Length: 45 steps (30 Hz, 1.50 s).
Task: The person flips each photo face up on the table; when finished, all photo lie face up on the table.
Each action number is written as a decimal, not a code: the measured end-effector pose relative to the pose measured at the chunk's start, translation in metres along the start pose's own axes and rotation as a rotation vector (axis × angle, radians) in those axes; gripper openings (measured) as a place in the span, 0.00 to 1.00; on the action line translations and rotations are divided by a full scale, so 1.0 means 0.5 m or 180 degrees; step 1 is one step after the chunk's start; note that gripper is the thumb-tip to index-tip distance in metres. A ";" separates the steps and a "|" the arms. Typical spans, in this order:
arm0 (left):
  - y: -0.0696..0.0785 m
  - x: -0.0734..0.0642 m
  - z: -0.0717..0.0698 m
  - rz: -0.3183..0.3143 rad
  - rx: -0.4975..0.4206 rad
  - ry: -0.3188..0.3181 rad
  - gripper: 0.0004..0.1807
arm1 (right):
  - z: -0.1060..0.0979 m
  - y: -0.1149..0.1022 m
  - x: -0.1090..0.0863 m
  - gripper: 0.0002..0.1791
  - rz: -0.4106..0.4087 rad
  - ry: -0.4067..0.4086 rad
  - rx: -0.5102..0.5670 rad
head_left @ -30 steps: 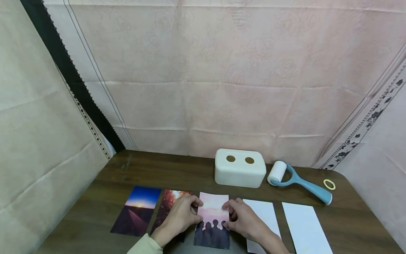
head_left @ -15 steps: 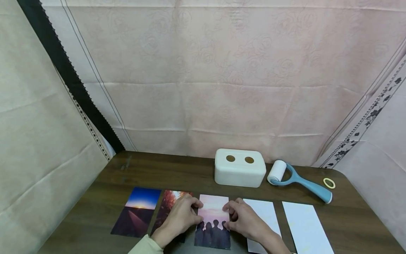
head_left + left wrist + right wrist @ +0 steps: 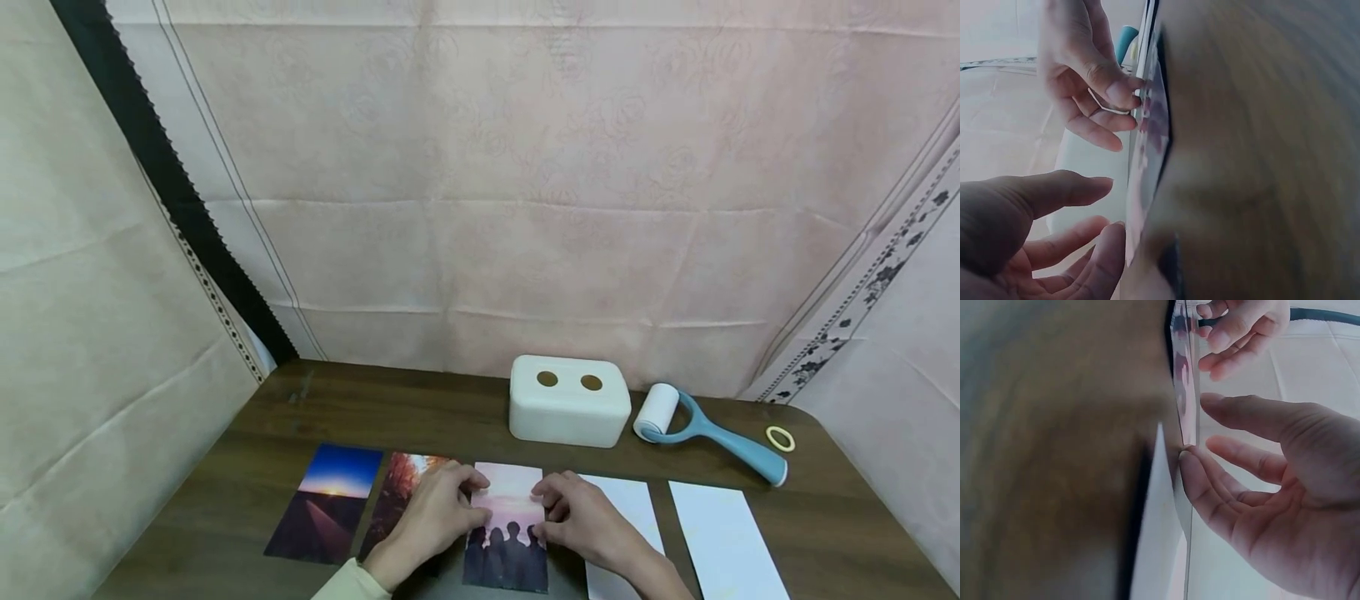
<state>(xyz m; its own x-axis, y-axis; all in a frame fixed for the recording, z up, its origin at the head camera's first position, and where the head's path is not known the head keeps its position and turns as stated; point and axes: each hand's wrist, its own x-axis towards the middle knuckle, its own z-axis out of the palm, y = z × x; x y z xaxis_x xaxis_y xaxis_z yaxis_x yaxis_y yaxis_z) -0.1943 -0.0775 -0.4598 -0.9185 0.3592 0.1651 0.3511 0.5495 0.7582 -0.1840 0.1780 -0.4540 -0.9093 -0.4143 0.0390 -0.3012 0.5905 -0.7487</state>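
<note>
A card printed with a pink sky and dark silhouettes (image 3: 508,504) lies on the table between both hands. At its left edge, my left hand (image 3: 435,512) rests its fingertips, thumb and fingers apart. My right hand (image 3: 588,518) touches the opposite edge in the same spread way. In the left wrist view a gap shows between the left thumb (image 3: 1072,190) and fingers, and the card (image 3: 1155,119) appears nearly edge-on. The right wrist view has right fingertips (image 3: 1192,472) against the card's side. A red forest card (image 3: 397,492) is partly hidden behind the left hand.
A blue sunset card (image 3: 326,504) lies far left. Two white cards, one partly under the right arm (image 3: 626,504) and one farther right (image 3: 723,533), lie face-blank. Behind stand a white box with two holes (image 3: 570,408), a blue-handled lint roller (image 3: 720,429) and a yellow ring (image 3: 780,438).
The view shifts slightly. Both hands stay at the pink card's edges, and the cards keep nearly the same places.
</note>
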 end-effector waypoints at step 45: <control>0.131 0.042 0.175 0.0730 0.0144 -0.0945 0.28 | -0.170 0.124 -0.093 0.23 0.1058 0.0727 -0.0320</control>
<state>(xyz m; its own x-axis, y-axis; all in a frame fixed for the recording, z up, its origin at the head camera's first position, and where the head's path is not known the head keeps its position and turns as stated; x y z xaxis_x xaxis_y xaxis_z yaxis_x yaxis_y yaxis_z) -0.1746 0.0319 -0.4618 -0.7249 0.6760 0.1323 0.5552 0.4598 0.6930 -0.1847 0.2928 -0.4460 -0.9987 -0.0319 -0.0396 0.0033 0.7356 -0.6774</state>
